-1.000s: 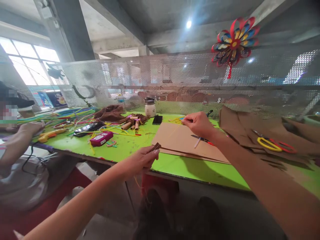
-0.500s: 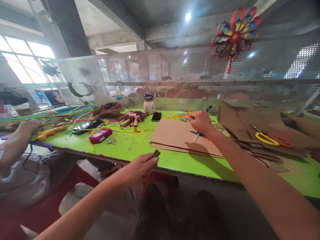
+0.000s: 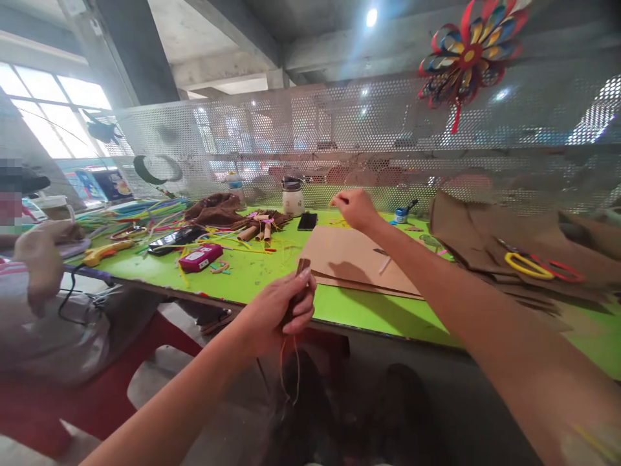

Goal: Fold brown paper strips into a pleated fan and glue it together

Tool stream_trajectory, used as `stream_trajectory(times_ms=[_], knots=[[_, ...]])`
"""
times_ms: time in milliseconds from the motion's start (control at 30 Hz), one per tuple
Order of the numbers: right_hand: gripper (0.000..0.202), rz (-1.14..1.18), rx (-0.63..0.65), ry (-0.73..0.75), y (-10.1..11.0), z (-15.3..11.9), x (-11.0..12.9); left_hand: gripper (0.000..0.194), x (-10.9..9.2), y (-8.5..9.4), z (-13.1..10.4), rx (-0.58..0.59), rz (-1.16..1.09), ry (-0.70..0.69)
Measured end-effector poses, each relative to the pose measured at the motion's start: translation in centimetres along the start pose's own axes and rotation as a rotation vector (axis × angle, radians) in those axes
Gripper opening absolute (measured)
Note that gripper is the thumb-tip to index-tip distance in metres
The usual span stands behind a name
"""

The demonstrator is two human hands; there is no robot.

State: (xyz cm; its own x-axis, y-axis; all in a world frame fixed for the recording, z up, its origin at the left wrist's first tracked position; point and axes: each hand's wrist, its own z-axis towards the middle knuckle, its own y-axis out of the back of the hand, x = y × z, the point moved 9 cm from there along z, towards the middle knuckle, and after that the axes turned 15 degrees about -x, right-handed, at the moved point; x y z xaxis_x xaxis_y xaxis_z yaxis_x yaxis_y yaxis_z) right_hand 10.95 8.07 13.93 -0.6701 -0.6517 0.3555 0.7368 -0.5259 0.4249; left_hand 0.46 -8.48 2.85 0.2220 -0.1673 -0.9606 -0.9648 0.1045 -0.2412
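Note:
My left hand (image 3: 284, 301) is closed round a small folded piece of brown paper (image 3: 303, 265), at the table's front edge. A thin pale string (image 3: 297, 369) hangs in a loop below that hand. My right hand (image 3: 356, 208) is raised over the back of the brown paper sheets (image 3: 334, 249), fingers pinched together. A thin yellow strand (image 3: 331, 212) shows at its fingertips. Beneath the right forearm, a slim white stick (image 3: 385, 265) lies on the sheets. Behind the hand stands a small blue jar (image 3: 401, 215) with a dark handle sticking out.
Scissors (image 3: 528, 265) lie on stacked brown paper (image 3: 485, 239) at right. Left are a magenta power adapter (image 3: 200, 257), a yellow glue gun (image 3: 107, 254) and a co-worker's hand (image 3: 43, 252). A phone (image 3: 307, 222) and a lidded bottle (image 3: 292, 196) stand near the mesh partition (image 3: 339, 129).
My right hand has moved left, uncovering the blue jar, and a yellow strand now shows at its fingertips. My left hand has risen slightly, and the string loop below it has become visible.

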Motion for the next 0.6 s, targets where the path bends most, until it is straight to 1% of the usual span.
stream_trajectory(times_ms=[67,133,167,200,233,267,333,367,400,433,500,567,600], knots=[[0.025,0.079,0.113,0.036,-2.1,-0.7,2.9,0.021,-1.4,-0.9,0.1,-0.016,-0.095,-0.050],[0.019,0.182,0.232,0.126,-3.6,-2.0,6.1,0.020,-2.5,-1.4,0.4,-0.059,-0.189,-0.080],[0.020,0.276,0.288,0.227,-3.8,-2.7,8.0,0.020,-3.0,-1.3,0.5,-0.102,-0.242,-0.097],[0.021,0.318,0.285,0.278,-3.4,-3.1,8.9,0.020,-3.4,-1.0,0.7,-0.159,-0.299,-0.117],[0.020,0.318,0.232,0.261,-2.6,-3.1,8.8,0.020,-3.7,-0.6,0.9,-0.219,-0.354,-0.133],[0.019,0.284,0.136,0.184,-1.4,-2.7,7.7,0.021,-3.9,0.0,1.1,-0.280,-0.408,-0.150],[0.018,0.172,-0.049,-0.065,1.4,-2.7,4.1,0.021,-4.0,1.2,1.6,-0.390,-0.493,-0.170],[0.021,0.148,-0.088,-0.115,2.5,-3.2,3.1,0.021,-3.9,1.9,1.9,-0.442,-0.523,-0.179],[0.022,0.146,-0.095,-0.136,3.2,-4.0,2.6,0.020,-3.8,2.5,2.2,-0.489,-0.546,-0.183],[0.023,0.172,-0.072,-0.157,3.5,-5.1,2.5,0.019,-3.6,3.1,2.6,-0.532,-0.564,-0.189],[0.027,0.447,0.123,-0.307,2.0,-8.4,3.3,0.019,-3.2,3.9,3.3,-0.592,-0.601,-0.208],[0.027,0.667,0.342,-0.446,0.0,-12.4,5.5,0.019,-2.9,4.5,4.0,-0.638,-0.648,-0.243],[0.031,0.732,0.407,-0.493,-0.7,-14.0,6.6,0.018,-2.8,4.7,4.2,-0.654,-0.672,-0.265]])
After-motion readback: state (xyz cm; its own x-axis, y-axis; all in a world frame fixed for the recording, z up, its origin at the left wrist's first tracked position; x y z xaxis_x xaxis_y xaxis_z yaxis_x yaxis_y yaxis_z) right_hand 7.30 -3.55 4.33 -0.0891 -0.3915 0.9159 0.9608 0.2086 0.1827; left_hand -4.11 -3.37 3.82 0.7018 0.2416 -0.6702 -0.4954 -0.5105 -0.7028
